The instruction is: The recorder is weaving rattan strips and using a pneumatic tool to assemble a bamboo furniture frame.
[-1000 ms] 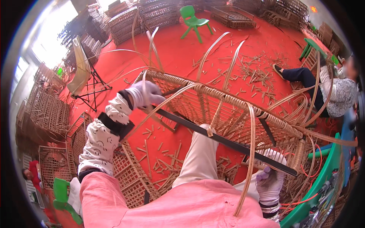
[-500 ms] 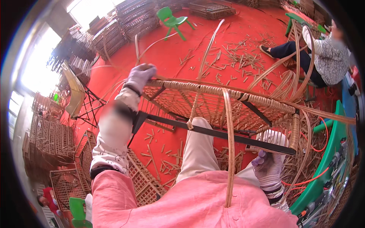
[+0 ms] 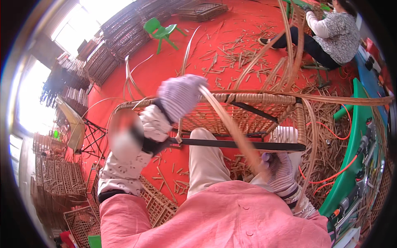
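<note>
A woven rattan frame (image 3: 231, 112) with a wrapped rim and a black lower bar (image 3: 248, 144) rests across my knees. My left hand (image 3: 182, 97), in a striped lavender glove, is at the far rim, left of its middle. It is smeared by motion, but its fingers appear closed on a flat rattan strip (image 3: 225, 120). From those fingers the strip slants across the frame, its blurred lower end beside my right hand (image 3: 281, 169). That hand, gloved alike, is under the bar's right end with curled fingers; what they hold is hidden.
Long rattan strands (image 3: 339, 98) run right from the frame. A green bench (image 3: 351, 161) with tools and an orange hose stands at my right. Ahead are a green chair (image 3: 159, 32) and a seated person (image 3: 331, 39). Scraps litter the red floor; woven panels (image 3: 60, 173) are stacked left.
My left hand has moved right along the rim from its left corner. The strip that hung straight down over my shirt now slants from that hand toward the right hand. The view has shifted.
</note>
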The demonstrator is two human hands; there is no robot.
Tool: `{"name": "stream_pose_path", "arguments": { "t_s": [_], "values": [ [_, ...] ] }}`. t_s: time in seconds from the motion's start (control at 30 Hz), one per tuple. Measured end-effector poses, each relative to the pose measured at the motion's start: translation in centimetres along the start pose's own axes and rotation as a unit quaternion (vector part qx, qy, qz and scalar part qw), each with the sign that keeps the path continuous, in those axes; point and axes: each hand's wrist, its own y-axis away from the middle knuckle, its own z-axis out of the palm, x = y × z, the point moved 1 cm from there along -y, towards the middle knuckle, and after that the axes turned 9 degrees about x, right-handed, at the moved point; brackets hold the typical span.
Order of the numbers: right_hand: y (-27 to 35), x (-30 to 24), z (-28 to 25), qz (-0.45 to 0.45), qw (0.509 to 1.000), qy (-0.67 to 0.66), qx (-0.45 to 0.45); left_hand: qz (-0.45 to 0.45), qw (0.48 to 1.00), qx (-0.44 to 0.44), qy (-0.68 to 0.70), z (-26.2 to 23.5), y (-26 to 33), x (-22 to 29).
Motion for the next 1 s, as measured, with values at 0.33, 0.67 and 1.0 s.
{"name": "stream_pose_path", "arguments": {
  "t_s": [0.33, 0.67, 1.0],
  "values": [
    [-0.2, 0.0, -1.4, -0.003, 0.999, -0.045, 0.011, -0.155, 0.912, -0.220, 0.309, -0.9, -2.5, 2.9],
    [0.0, 0.1, -1.1, 0.054, 0.998, -0.019, -0.027, -0.198, 0.858, -0.196, 0.432, 8.2, -9.9, 7.7],
    [-0.1, -0.2, -1.6, 0.032, 0.998, -0.001, -0.049, -0.136, 0.945, -0.287, 0.079, -0.9, -5.6, 6.2]
  ]
}}
